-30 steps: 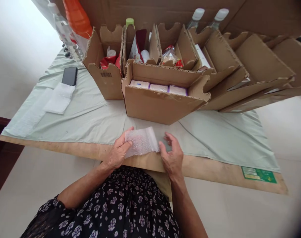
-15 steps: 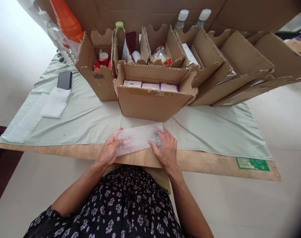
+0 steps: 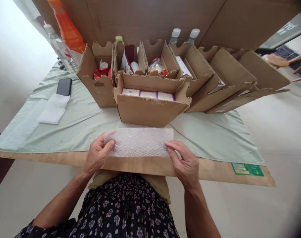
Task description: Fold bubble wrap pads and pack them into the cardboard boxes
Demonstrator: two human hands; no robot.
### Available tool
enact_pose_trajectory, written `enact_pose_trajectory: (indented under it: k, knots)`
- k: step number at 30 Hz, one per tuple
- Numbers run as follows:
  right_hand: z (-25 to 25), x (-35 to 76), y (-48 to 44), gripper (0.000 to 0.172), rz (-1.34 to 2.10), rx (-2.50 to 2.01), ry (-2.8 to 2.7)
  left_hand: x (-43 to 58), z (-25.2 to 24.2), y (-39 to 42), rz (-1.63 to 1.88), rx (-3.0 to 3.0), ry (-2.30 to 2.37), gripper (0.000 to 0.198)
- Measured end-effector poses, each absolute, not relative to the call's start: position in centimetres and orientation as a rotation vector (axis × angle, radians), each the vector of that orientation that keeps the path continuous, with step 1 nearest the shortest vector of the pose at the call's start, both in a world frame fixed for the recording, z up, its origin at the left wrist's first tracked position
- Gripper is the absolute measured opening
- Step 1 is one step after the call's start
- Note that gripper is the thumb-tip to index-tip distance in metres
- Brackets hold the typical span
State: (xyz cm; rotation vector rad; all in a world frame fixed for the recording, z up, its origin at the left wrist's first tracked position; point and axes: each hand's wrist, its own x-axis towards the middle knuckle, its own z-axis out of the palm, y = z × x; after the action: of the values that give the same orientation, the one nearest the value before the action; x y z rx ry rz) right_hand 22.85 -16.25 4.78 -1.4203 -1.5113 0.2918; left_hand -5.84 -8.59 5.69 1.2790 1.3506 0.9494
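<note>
A strip of clear bubble wrap (image 3: 140, 142) is stretched flat between my two hands, over the table's front edge. My left hand (image 3: 98, 152) grips its left end, thumb on top and the other fingers seen through the plastic. At the right end, my right hand (image 3: 184, 160) pinches the edge between thumb and index finger. Just behind the wrap stands a low cardboard box (image 3: 150, 110) with white and purple packs (image 3: 148, 95) inside it.
Cardboard holders (image 3: 99, 89) with packaged goods line the back. Bottles, one of them orange (image 3: 68, 29), stand at the back left. On the left lie a black phone (image 3: 64, 87), a folded bubble wrap piece (image 3: 53, 109) and a long strip (image 3: 21, 127).
My hands have moved apart, and the bubble wrap now spreads wider and flatter between them. My right hand went from lying over the wrap to pinching its right edge. The camera view has shifted slightly.
</note>
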Motion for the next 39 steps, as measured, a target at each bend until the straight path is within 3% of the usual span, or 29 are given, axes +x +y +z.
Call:
enact_pose_trajectory:
  k: [6, 12, 20, 26, 31, 36, 39]
  knots:
    - [11.9, 24.0, -14.0, 0.031, -0.105, -1.315, -1.550, -5.4, 11.7, -4.3, 1.353, 1.805, 1.383, 0.020]
    - [14.2, 24.4, -12.1, 0.030, -0.237, -1.286, -1.440, -4.0, 14.4, -1.9, 1.522, 2.016, 1.340, 0.015]
    - [16.1, 26.2, -7.6, 0.016, -0.305, -1.242, -1.488, -1.6, 17.4, 2.5, 1.641, 2.268, 1.205, 0.011]
    - [17.1, 29.9, -1.0, 0.018, -0.041, -1.612, -1.958, 0.2, 18.2, 10.5, 0.870, 2.535, 1.226, 0.020]
    - [18.1, 30.6, 2.1, 0.014, -0.046, -1.815, -2.378, 1.4, 17.8, 12.8, 0.280, 2.841, 1.143, 0.027]
    - [17.9, 29.8, 3.7, 0.033, -0.087, -1.734, -2.583, 2.9, 15.8, 14.1, 0.306, 2.775, 1.076, 0.036]
    - [18.2, 29.1, 3.9, 0.035, -0.222, -1.764, -2.637, 2.7, 16.0, 13.7, 0.324, 2.723, 1.114, 0.040]
